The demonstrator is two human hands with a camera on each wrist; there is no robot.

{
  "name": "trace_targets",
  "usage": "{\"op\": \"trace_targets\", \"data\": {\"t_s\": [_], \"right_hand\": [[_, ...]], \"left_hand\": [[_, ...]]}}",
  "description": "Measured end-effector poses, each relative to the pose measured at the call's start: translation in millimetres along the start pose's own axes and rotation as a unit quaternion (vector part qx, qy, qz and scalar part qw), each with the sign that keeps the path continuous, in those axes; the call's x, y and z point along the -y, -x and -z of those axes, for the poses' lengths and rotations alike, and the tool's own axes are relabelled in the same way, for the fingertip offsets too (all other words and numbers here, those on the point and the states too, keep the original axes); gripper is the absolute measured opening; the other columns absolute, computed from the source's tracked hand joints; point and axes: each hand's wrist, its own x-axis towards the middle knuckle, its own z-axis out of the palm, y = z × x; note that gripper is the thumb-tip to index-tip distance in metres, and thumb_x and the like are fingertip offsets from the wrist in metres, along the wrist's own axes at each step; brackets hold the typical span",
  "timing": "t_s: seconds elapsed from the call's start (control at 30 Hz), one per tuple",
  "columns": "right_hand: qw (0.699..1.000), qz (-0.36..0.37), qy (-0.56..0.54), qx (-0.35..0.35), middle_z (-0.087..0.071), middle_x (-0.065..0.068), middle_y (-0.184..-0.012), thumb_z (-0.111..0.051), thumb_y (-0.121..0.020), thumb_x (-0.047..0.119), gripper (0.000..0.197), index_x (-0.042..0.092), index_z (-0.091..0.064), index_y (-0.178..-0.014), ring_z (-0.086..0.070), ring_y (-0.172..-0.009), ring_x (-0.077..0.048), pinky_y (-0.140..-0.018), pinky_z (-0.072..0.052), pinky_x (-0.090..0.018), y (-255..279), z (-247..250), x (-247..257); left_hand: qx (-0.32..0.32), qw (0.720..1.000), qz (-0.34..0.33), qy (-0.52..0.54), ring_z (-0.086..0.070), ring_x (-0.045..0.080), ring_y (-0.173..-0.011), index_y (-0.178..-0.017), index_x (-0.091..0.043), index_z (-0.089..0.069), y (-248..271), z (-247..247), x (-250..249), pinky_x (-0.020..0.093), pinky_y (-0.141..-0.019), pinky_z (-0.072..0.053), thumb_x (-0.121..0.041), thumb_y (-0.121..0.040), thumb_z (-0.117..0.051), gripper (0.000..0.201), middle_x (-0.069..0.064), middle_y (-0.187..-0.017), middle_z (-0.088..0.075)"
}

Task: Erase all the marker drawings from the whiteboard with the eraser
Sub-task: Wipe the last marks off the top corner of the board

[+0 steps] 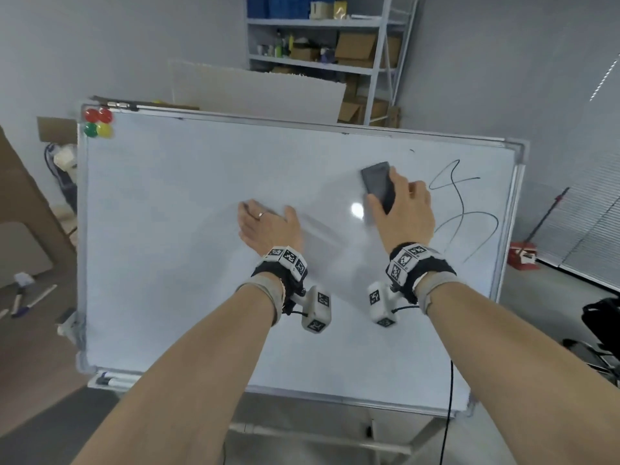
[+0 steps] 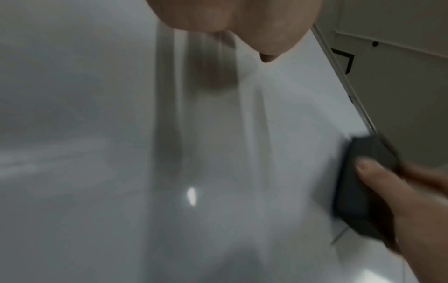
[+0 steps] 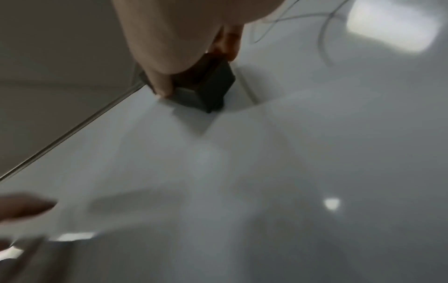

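The whiteboard [image 1: 208, 169] fills the middle of the head view. Black marker scribbles [image 1: 464, 209] run down its right side, also faint in the right wrist view as curved marker lines [image 3: 324, 40]. My right hand [image 1: 401, 203] grips the dark grey eraser [image 1: 378, 184] against the board, just left of the scribbles. The right wrist view shows the eraser [image 3: 206, 90] pinched between thumb and fingers; in the left wrist view the eraser [image 2: 361, 183] sits at the right edge. My left hand [image 1: 265, 223] rests flat on the board's middle, fingers straight, a ring on one finger.
Coloured round magnets [image 1: 98, 123] sit at the board's top-left corner. Markers [image 1: 110, 380] lie in the tray at the bottom left. A metal shelf [image 1: 322, 45] with boxes stands behind. A red object [image 1: 523, 256] is on the floor to the right.
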Motion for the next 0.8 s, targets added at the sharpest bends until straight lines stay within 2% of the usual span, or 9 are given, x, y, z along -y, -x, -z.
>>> {"op": "trace_targets", "data": {"t_s": [0.07,0.17,0.23,0.3,0.37,0.43,0.53,0.7,0.8], "right_hand": [[0.996,-0.085,-0.003,-0.032,-0.049,-0.01,-0.122,-0.053,-0.089,0.058,0.063,0.03,-0.038,-0.144,-0.048,-0.113,-0.03,-0.08,-0.052,-0.044,-2,10,-15],[0.994,-0.096,-0.014,-0.041,-0.048,-0.01,-0.121,-0.056,-0.088,0.058,0.064,0.03,-0.04,-0.143,-0.048,-0.112,-0.031,-0.079,-0.053,-0.046,2,5,-9],[0.999,-0.014,-0.048,0.021,-0.048,-0.007,-0.121,-0.059,-0.087,0.06,0.063,0.034,-0.041,-0.141,-0.048,-0.113,-0.028,-0.081,-0.052,-0.041,8,-7,10],[0.987,0.114,-0.039,0.105,-0.048,-0.004,-0.119,-0.062,-0.086,0.058,0.062,0.036,-0.043,-0.142,-0.047,-0.112,-0.024,-0.084,-0.051,-0.039,17,-19,28],[0.978,0.163,-0.024,0.124,-0.048,-0.002,-0.116,-0.062,-0.087,0.057,0.062,0.037,-0.043,-0.143,-0.047,-0.11,-0.022,-0.084,-0.051,-0.038,22,-24,31],[0.986,0.132,-0.029,0.097,-0.048,-0.001,-0.117,-0.06,-0.088,0.057,0.062,0.038,-0.041,-0.145,-0.046,-0.111,-0.021,-0.08,-0.048,-0.031,23,-19,19],[0.998,0.033,-0.018,0.048,-0.048,-0.001,-0.123,-0.056,-0.089,0.059,0.062,0.04,-0.037,-0.145,-0.044,-0.114,-0.022,-0.078,-0.046,-0.033,19,-2,-20],[0.991,-0.133,-0.003,-0.024,-0.05,-0.01,-0.125,-0.054,-0.09,0.059,0.063,0.03,-0.038,-0.144,-0.046,-0.117,-0.03,-0.079,-0.052,-0.045,24,31,-87],[0.984,-0.168,0.001,-0.06,-0.051,-0.013,-0.123,-0.054,-0.092,0.056,0.066,0.024,-0.038,-0.146,-0.048,-0.115,-0.033,-0.079,-0.049,-0.043,32,37,-107]], "left_hand": [[0.01,1.0,-0.004,0.001,-0.021,0.026,-0.147,-0.147,-0.006,-0.033,4,-3,-3,0.042,-0.118,-0.015,-0.038,-0.083,-0.057,0.076,0.009,-0.157,-0.025],[0.013,1.0,-0.003,0.006,-0.02,0.026,-0.147,-0.147,-0.005,-0.033,6,-1,-3,0.041,-0.118,-0.014,-0.037,-0.083,-0.057,0.075,0.008,-0.158,-0.024],[0.006,1.0,-0.004,0.009,-0.02,0.026,-0.148,-0.147,-0.005,-0.033,2,3,0,0.041,-0.118,-0.014,-0.038,-0.084,-0.057,0.075,0.009,-0.158,-0.024],[-0.004,1.0,-0.003,0.0,-0.019,0.026,-0.148,-0.149,-0.004,-0.031,-4,8,2,0.041,-0.119,-0.013,-0.04,-0.086,-0.056,0.076,0.01,-0.158,-0.023],[-0.012,1.0,-0.003,-0.005,-0.02,0.026,-0.148,-0.149,-0.005,-0.03,-8,9,1,0.041,-0.118,-0.014,-0.041,-0.086,-0.056,0.078,0.01,-0.158,-0.023],[0.001,1.0,-0.009,-0.003,-0.017,0.024,-0.149,-0.151,-0.006,-0.027,-4,6,-4,0.044,-0.117,-0.017,-0.042,-0.085,-0.056,0.08,0.008,-0.16,-0.02],[0.042,0.999,-0.021,-0.002,-0.007,0.018,-0.151,-0.154,-0.01,-0.019,16,-6,-14,0.053,-0.115,-0.021,-0.048,-0.083,-0.053,0.087,0.001,-0.163,-0.009],[0.114,0.988,-0.086,-0.05,0.01,0.02,-0.152,-0.156,-0.016,0.0,64,-28,-35,0.065,-0.113,-0.006,-0.076,-0.07,-0.054,0.119,0.0,-0.164,0.008],[0.125,0.984,-0.109,-0.069,0.013,0.024,-0.151,-0.155,-0.012,0.01,78,-40,-35,0.068,-0.111,-0.004,-0.085,-0.06,-0.057,0.137,0.006,-0.163,0.014]]}}
